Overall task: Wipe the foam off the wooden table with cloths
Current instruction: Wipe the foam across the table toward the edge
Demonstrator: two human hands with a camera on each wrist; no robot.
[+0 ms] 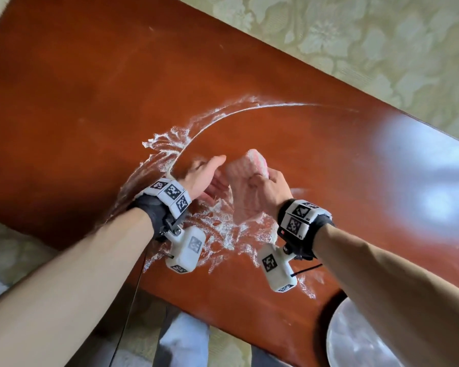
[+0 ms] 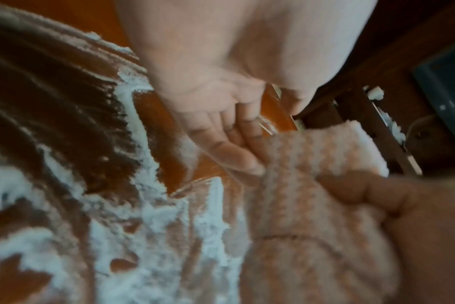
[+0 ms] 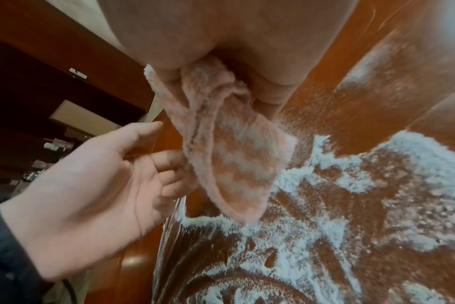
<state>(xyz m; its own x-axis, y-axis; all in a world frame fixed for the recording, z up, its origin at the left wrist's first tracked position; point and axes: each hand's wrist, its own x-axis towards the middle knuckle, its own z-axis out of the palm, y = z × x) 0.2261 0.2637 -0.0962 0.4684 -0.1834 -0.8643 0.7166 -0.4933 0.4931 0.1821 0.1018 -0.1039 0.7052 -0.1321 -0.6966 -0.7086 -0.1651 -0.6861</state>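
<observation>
A pink striped cloth (image 1: 247, 170) hangs bunched from my right hand (image 1: 268, 189), lifted above the reddish wooden table (image 1: 90, 102). In the right wrist view the cloth (image 3: 237, 154) droops from the right hand's (image 3: 234, 41) curled fingers, its tip just over the foam (image 3: 377, 185). My left hand (image 1: 210, 170) is beside it, fingers loosely straight, their tips touching the cloth's (image 2: 312, 205) side; the thumb stays apart. White foam (image 1: 223, 229) lies smeared under both wrists, and a thin arc of it sweeps away to the far right.
The table's far edge runs diagonally, with pale green floral flooring (image 1: 382, 35) beyond it. A round silvery object (image 1: 355, 340) sits below the near edge at the right. My legs (image 1: 183, 337) show under the near edge.
</observation>
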